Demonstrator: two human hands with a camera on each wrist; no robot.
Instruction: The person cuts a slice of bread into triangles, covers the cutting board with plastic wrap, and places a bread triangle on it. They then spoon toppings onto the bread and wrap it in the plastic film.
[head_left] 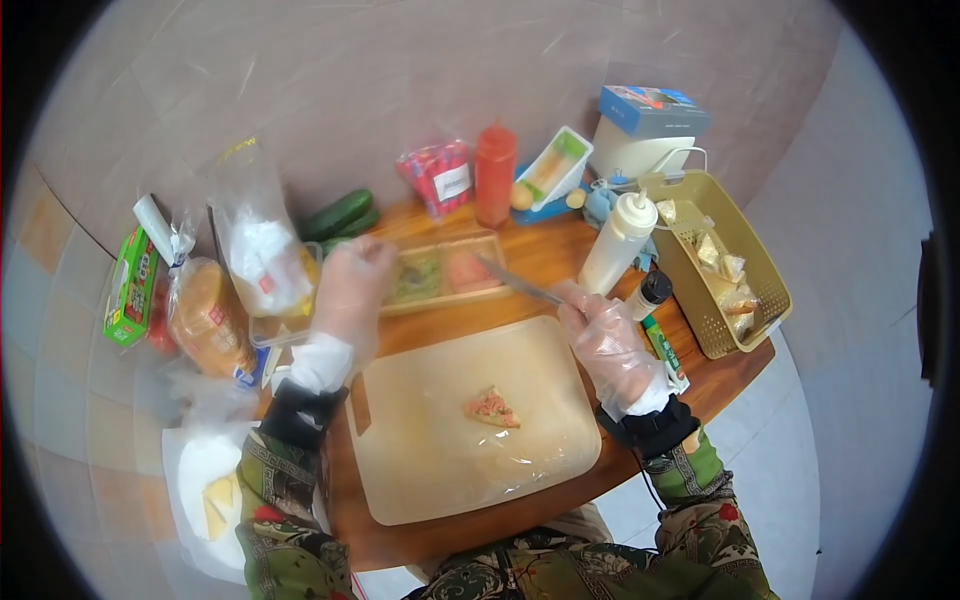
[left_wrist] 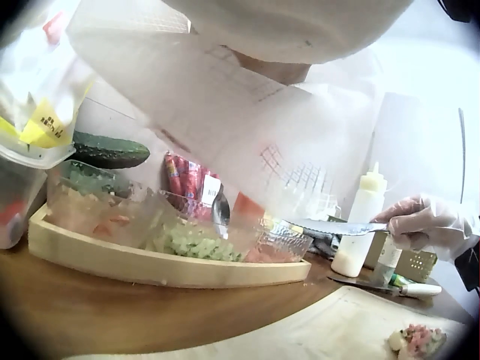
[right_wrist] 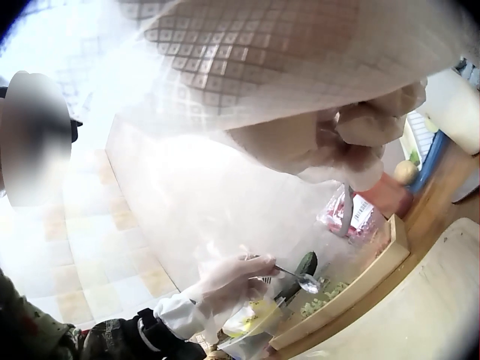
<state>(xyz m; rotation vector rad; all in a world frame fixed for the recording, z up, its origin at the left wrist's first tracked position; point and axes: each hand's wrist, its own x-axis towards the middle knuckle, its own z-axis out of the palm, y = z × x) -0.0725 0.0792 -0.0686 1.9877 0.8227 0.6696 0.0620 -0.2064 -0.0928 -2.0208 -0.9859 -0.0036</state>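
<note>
My gloved left hand (head_left: 360,272) is over the left part of a wooden tray (left_wrist: 142,264) of clear containers. It grips a metal spoon (right_wrist: 307,283), whose bowl hangs over the chopped green filling (left_wrist: 196,246). My gloved right hand (head_left: 607,345), at the right side of the board, holds a knife (head_left: 520,284) with its blade pointing left toward the tray's pink filling (head_left: 468,270). On the cream cutting board (head_left: 420,470) between my arms lies a small triangular piece of bread (head_left: 493,408) topped with pinkish filling.
Right of the board are a white squeeze bottle (head_left: 620,243), a black-capped shaker (head_left: 652,291) and a tan basket (head_left: 775,290) of wrapped pieces. Behind stand a red squeeze bottle (head_left: 495,175) and cucumbers (head_left: 338,216). Bagged bread (head_left: 208,318) and a green box (head_left: 133,288) are left.
</note>
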